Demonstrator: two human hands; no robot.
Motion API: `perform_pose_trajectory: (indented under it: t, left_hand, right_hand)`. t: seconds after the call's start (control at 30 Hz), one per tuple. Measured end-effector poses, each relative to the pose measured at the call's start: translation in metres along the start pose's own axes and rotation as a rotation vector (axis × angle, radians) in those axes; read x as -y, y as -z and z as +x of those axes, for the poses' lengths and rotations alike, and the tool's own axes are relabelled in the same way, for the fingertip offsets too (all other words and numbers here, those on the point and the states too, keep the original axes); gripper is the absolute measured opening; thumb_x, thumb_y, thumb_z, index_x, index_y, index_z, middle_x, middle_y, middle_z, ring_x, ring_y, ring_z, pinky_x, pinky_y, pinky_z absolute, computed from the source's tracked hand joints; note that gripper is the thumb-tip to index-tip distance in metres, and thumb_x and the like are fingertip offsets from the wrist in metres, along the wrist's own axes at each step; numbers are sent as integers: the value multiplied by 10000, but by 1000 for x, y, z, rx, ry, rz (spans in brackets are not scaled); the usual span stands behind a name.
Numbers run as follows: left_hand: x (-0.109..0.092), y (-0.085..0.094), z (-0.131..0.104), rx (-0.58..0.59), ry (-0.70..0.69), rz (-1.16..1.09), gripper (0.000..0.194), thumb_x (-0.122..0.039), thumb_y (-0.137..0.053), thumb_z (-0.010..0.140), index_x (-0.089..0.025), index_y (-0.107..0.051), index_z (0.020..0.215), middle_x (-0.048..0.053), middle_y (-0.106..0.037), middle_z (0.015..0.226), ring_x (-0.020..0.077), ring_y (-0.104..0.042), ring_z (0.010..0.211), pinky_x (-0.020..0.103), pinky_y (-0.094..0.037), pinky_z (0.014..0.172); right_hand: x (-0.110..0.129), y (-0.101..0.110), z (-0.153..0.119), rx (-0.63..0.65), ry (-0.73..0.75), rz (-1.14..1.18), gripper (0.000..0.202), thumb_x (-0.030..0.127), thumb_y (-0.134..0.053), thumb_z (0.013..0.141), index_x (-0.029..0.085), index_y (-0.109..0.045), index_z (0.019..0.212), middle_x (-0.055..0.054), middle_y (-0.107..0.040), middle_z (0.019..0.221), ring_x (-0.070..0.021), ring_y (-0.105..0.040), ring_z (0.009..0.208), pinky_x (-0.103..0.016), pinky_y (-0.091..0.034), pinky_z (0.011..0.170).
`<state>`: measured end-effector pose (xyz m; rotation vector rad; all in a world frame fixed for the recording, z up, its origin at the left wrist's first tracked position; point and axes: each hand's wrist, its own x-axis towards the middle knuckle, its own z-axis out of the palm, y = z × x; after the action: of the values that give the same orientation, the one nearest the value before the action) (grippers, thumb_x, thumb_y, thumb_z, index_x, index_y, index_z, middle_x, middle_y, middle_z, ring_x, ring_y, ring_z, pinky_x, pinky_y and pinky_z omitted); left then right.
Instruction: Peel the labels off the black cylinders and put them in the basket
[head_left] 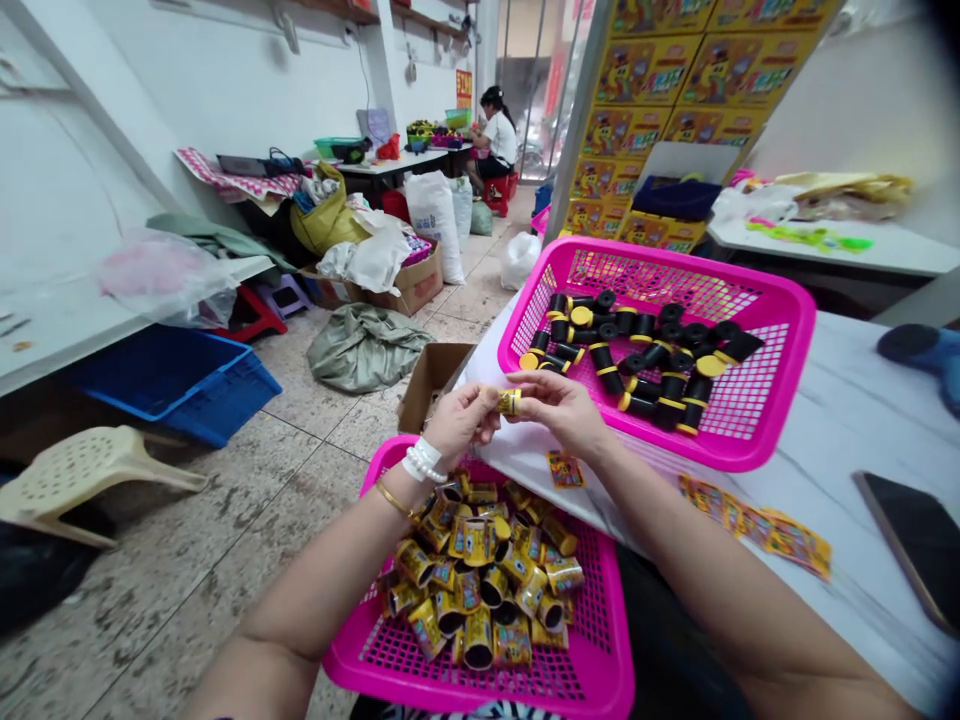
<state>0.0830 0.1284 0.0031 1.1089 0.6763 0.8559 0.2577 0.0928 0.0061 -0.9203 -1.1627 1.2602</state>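
Note:
Between my two hands is a small yellow-labelled tube (509,402), held above the table edge. My left hand (459,425) pinches its left end, and my right hand (564,405) has its thumb and fingers closed on the right side. Below my left wrist a pink basket (624,650) holds many yellow-wrapped tubes (466,590), some with open dark ends showing. Beyond my right hand, a second pink basket (796,370) on the table contains black tubes with yellow caps or rings (607,370). A printed label (565,470) lies by my right wrist.
More labels (757,525) form a row on the marble-patterned table (832,400), with a phone (911,545) at right. A cardboard box (431,385) stands behind my left hand. At left are a blue crate (180,380) and stool (90,470). Another person (495,140) sits far back.

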Motion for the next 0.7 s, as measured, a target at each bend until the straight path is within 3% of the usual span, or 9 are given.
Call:
perform_pose_trajectory:
  t: [0.1,0.2,0.27,0.37,0.47,0.57,0.63,0.7]
  left_hand:
    - [0,1,-4,14,54,-64,459,-584,-734,748,-156,-603,850,-15,-609,562,59,-459,371,168,-263,362]
    - [1,4,-6,-21,34,-27,446,-550,-780,716,-138,-621,783,-24,-574,538,46,-448,384,163,-289,377]
    - [0,4,-5,-50,57,5,462,-563,-776,712,-131,-610,704,-32,-529,498,40,-418,369,166,-270,364]
    - [-8,-2,3,6,128,-65,501,-617,-746,714,-136,-608,704,-26,-522,486,47,-416,354,169,-240,342]
    - [-26,-15,19,180,107,-238,492,-541,-836,646,-130,-647,839,-5,-593,593,49,-490,434,152,-310,389]
    - [-41,-36,42,358,41,-272,473,-431,-888,619,-129,-641,885,-36,-568,564,22,-426,386,139,-272,367]
    - [-43,-53,59,395,-9,-241,456,-485,-851,659,-135,-608,820,-66,-506,474,11,-330,308,145,-179,313]
    - [-40,-70,75,392,-42,-240,490,-578,-798,682,-151,-574,767,-71,-481,421,22,-296,264,159,-133,282]
  right_hand:
    - [-4,0,-2,30,89,-51,373,331,-901,640,199,-741,950,-21,-730,871,-157,-691,775,-305,-576,737]
    - [-9,-2,-4,42,183,-126,318,319,-894,656,218,-753,923,-20,-695,904,-150,-662,810,-274,-563,703]
    - [-10,-3,-4,78,183,-164,335,319,-895,655,230,-764,950,-23,-673,931,-147,-652,808,-273,-569,693]
    - [-2,1,-2,80,158,-112,362,338,-909,629,235,-774,949,-28,-656,953,-159,-662,786,-304,-603,679]
    - [19,12,-1,-51,203,-2,296,353,-917,618,239,-752,835,-12,-652,920,-170,-674,744,-325,-628,616]
    - [40,25,0,-125,250,-35,348,364,-896,655,269,-736,949,-10,-654,990,-171,-685,727,-371,-650,648]
    - [49,33,1,-167,310,-81,375,367,-886,668,278,-733,999,-12,-640,979,-166,-679,699,-372,-652,642]
    - [51,40,3,-249,398,-87,316,375,-884,663,268,-733,919,-6,-617,913,-165,-666,681,-342,-643,589]
